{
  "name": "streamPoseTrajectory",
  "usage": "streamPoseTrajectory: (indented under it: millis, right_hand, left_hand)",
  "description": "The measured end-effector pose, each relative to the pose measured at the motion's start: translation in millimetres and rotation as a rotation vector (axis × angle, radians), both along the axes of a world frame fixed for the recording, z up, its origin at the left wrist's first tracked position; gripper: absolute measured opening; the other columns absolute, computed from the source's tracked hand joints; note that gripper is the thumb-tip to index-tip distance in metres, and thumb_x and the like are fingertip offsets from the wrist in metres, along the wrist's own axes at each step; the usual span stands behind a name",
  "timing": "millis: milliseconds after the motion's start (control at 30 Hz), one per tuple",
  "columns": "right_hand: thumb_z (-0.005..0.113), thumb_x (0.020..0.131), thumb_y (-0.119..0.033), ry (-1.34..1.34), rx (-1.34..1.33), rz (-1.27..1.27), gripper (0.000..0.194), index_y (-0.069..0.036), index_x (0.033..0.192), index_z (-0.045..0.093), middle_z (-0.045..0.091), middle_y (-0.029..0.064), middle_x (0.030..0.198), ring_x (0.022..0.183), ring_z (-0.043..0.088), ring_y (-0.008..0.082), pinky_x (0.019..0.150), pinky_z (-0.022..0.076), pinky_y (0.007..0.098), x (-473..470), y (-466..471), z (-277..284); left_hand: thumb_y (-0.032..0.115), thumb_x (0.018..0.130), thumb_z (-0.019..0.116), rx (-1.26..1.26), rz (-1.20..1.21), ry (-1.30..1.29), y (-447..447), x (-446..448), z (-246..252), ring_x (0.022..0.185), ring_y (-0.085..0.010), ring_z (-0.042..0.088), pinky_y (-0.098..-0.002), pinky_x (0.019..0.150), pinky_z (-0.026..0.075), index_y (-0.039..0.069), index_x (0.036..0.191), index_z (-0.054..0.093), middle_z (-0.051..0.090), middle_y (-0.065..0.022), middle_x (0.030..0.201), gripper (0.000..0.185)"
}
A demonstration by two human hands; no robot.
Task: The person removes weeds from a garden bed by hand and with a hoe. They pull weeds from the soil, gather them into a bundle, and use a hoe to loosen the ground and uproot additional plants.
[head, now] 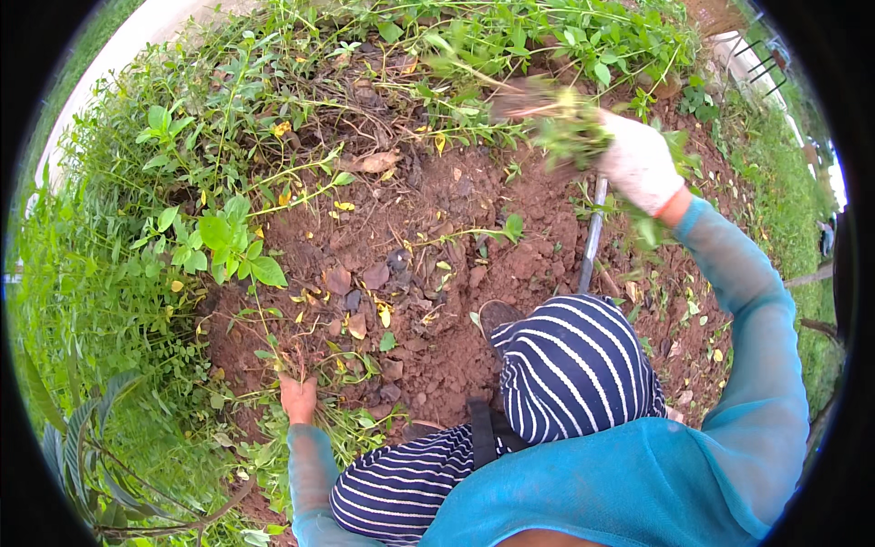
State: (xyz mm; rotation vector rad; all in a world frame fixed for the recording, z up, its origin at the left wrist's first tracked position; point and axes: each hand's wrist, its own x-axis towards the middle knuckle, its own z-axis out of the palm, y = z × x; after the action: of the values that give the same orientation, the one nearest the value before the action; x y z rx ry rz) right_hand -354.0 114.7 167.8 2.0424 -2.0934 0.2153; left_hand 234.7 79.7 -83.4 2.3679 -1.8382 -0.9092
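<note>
Low at the left, my bare left hand (pixel 298 400) is closed around thin weed stems (pixel 294 366) close to the soil. Leafy cut or pulled greens (pixel 342 424) lie beside that wrist. Up at the right, my right hand (pixel 639 164), in a white glove, grips a bunch of weeds (pixel 571 133). Motion blurs this bunch, and a brown clump at its far end looks like roots with soil. Below the glove a grey metal rod (pixel 593 236) slants across the ground; what it belongs to is hidden.
Reddish-brown bare soil (pixel 451 198) with fallen leaves spreads before my bent knees (pixel 574 362). Dense green weeds (pixel 102 273) border it on the left and top. A branch with long leaves (pixel 137 506) reaches in at lower left. A pale concrete edge (pixel 137 61) curves beyond the weeds.
</note>
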Motion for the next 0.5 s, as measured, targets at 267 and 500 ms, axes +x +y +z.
streamPoseTrajectory:
  millis: [267,500]
  right_hand:
    - [0.048,0.079,-0.012,-0.304,0.432,0.441,0.022,-0.005,0.097,0.058,0.053,0.0226,0.095,0.080,0.060,0.0338,0.064,0.0518,0.0429,190,-79,-111]
    - [0.048,0.083,-0.013,-0.414,0.612,0.184,0.025,0.003,0.099,0.058,0.055,0.0307,0.105,0.079,0.063,0.0352,0.063,0.0504,0.0478,205,-79,-184]
  left_hand:
    - [0.033,0.065,0.069,0.021,0.024,0.077,2,7,-6,0.111,-0.0431,0.048,-0.0432,0.094,0.038,-0.008,0.133,0.029,0.050,-0.0306,0.119,0.089]
    - [0.032,0.065,0.071,0.075,0.021,0.032,-2,-5,10,0.115,-0.0419,0.046,-0.0416,0.097,0.036,-0.009,0.135,0.026,0.046,-0.0302,0.125,0.093]
